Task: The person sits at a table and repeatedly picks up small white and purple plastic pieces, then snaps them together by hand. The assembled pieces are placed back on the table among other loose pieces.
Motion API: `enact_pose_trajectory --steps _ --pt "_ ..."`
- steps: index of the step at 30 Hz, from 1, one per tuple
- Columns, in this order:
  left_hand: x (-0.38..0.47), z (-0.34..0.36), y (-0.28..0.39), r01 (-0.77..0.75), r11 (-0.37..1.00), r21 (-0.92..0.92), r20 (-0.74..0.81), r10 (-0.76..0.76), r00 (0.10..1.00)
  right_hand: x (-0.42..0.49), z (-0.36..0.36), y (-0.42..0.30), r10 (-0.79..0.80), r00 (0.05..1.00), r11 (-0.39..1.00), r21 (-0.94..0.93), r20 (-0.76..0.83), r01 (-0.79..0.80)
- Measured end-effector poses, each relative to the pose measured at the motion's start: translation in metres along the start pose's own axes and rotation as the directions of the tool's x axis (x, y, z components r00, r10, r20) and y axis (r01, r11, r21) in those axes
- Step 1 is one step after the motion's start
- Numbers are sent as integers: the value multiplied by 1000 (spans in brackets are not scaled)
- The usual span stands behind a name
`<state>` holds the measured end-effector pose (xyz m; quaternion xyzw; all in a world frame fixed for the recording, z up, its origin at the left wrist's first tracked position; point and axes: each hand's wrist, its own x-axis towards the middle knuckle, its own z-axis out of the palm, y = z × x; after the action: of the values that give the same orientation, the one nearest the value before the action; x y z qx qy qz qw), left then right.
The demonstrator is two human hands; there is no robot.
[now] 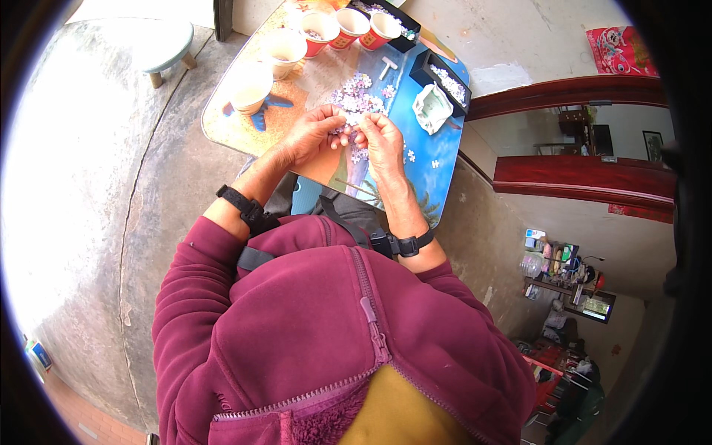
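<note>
My left hand (pixel 317 133) and my right hand (pixel 382 143) meet over the near side of a pile of jigsaw pieces (pixel 359 100). Between their fingertips is a small pale jigsaw piece (pixel 354 118), pinched from both sides. Fingers partly cover it, so its outline and whether it is one piece or two joined are unclear. Below the hands, more lilac and white pieces show on the picture-printed table (pixel 320 167). A few loose ones, including a single jigsaw piece (pixel 435 164), lie to the right of my right hand.
Several paper cups, among them a red cup (pixel 382 30) and a pale cup (pixel 251 92), line the table's far left. A black box (pixel 423 67) holding pieces, a crumpled white bag (pixel 433 110) and a white T-shaped object (pixel 387 67) sit right. A stool (pixel 172 53) stands left.
</note>
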<state>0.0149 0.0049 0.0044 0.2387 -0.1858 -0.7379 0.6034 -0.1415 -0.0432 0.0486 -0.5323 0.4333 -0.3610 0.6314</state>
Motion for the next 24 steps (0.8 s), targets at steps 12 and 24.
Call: enact_pose_trajectory --steps 12,24 --pt "-1 4 2 12 998 59 -5 -12 1000 2 -1 5 8 1000 999 -49 28 -7" --pt "1 -2 -2 -38 999 38 -6 38 999 -1 -1 4 3 996 1000 -17 85 -1"
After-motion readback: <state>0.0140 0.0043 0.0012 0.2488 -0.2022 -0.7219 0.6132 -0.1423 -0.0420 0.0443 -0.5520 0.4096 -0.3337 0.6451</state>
